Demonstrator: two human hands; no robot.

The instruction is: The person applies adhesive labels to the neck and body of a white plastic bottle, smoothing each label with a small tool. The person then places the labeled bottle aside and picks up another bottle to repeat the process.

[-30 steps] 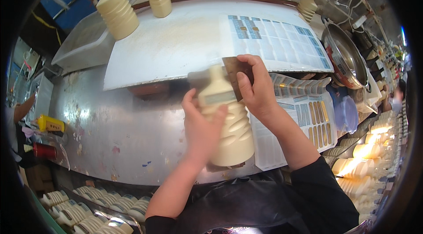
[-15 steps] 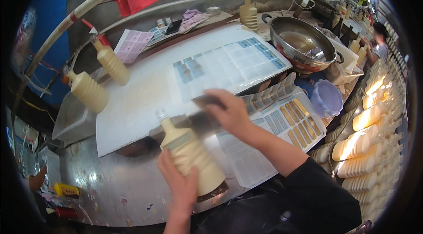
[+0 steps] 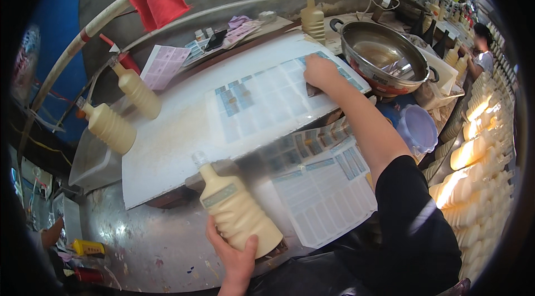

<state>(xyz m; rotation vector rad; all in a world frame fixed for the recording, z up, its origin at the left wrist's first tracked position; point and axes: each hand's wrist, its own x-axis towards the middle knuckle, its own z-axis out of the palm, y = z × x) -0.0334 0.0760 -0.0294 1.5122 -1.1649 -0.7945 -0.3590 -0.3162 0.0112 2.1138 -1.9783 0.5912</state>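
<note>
A cream ribbed bottle with a clear neck lies tilted on the metal bench, its neck end on a small support. My left hand is wrapped round its lower side. A greyish label strip sits across the bottle's shoulder. Farther off, my right hand is closed over the far right part of a wet sheet of blue-grey labels on a white board. From under that hand juts a dark flat scraper; its fingertips are at the labels, partly hidden.
Two cream bottles stand at the left by a clear plastic bin. A wide metal pan and a lilac bucket are at the right. More label sheets lie near my right arm. Stacked bottles line the right side.
My right hand has moved from above the bottle, far and right, to the label sheet on the board. My left hand has slid slightly lower on the bottle, which stays in place.
</note>
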